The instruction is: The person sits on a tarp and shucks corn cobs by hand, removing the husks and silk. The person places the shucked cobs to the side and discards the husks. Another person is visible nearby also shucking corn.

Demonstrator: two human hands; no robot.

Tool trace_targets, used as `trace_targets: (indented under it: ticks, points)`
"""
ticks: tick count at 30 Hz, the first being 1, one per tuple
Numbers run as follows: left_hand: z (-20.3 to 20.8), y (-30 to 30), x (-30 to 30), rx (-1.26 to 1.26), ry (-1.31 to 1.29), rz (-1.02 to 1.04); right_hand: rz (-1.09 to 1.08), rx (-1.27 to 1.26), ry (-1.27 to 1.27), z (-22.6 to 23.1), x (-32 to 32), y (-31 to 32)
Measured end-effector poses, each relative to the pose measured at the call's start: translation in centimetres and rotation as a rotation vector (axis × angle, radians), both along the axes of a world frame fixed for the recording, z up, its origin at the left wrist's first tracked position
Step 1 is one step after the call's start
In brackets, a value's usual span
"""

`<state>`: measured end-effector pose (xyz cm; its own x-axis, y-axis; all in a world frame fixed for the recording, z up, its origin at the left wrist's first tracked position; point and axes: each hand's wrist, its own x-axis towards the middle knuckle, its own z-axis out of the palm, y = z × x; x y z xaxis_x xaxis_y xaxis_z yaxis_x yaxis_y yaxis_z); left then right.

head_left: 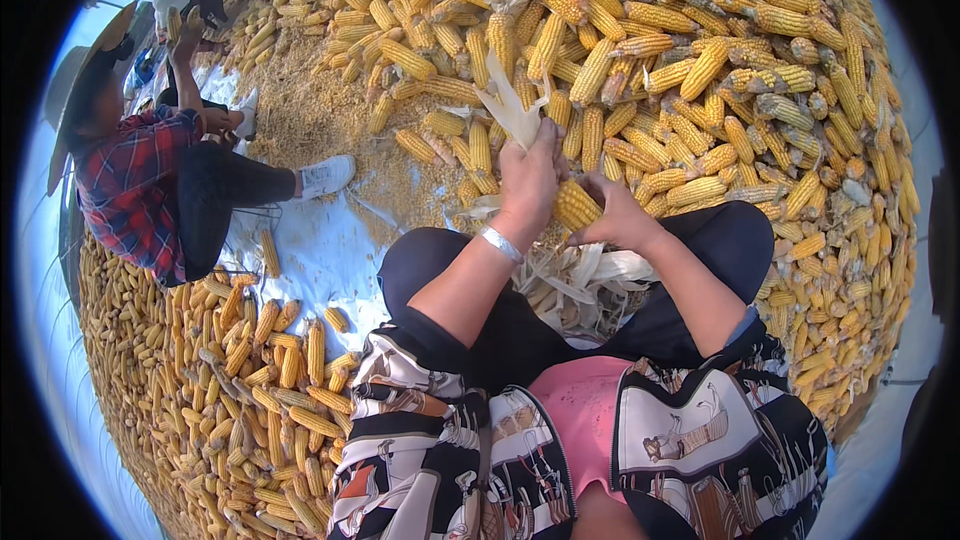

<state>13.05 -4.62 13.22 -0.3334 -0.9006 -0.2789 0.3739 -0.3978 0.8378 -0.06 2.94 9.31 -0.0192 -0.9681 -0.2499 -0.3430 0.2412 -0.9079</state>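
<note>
Head-worn fisheye looks steeply down, close over lap and surrounding corn cobs (620,70).

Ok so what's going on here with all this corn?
A seated person is husking a corn cob. The right hand steadies the cob while the left hand has its grip on pale husk leaves pulled upward. Stripped husks lie between their knees. A big heap of bare cobs spreads ahead. To the left, another person in a plaid shirt sits working by a second pile.

White ground sheet (325,250): heaped corn cobs (640,60), loose kernels (320,120), husks (585,280).
</note>
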Motion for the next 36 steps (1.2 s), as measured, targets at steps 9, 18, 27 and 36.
trace_targets:
  ticks: [9,18,27,36]
  points:
    - [0.1,4.3,1.7,0.560,0.021,-0.475,0.324,-0.433,0.608,-7.7,-1.1,1.9]
    - [-3.7,-7.9,4.9,-0.854,-1.078,-1.319,-0.624,0.396,-0.638,-11.7,-7.1,-3.5]
    - [-29.3,-24.1,19.9,0.160,-1.156,0.070,-0.265,0.583,-0.651,-18.8,6.6,-20.8]
    - [-35.1,-26.8,18.9,0.080,-1.019,0.237,-0.424,0.391,-0.296,-27.5,14.7,-25.9]
